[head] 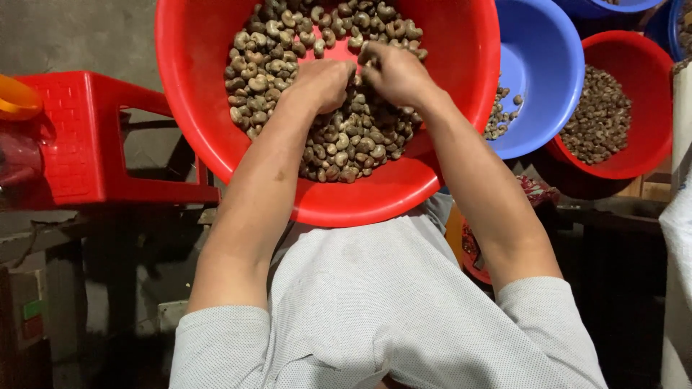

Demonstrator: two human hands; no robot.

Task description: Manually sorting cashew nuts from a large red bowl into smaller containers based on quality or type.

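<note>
A big red plastic basin point(187, 108) rests on my lap and holds a heap of grey-brown cashew nuts in shell point(346, 144). Both my hands are down in the heap, close together near its middle. My left hand point(321, 83) has its fingers curled among the nuts. My right hand point(393, 72) also has its fingers closed, pinching at the nuts just beside the left hand. What sits inside each fist is hidden by the fingers.
A blue basin point(548, 65) with a few nuts stands to the right, and a smaller red basin point(634, 65) of nuts beyond it. A red plastic stool point(86, 137) is at the left. More blue bowl rims show at the top right.
</note>
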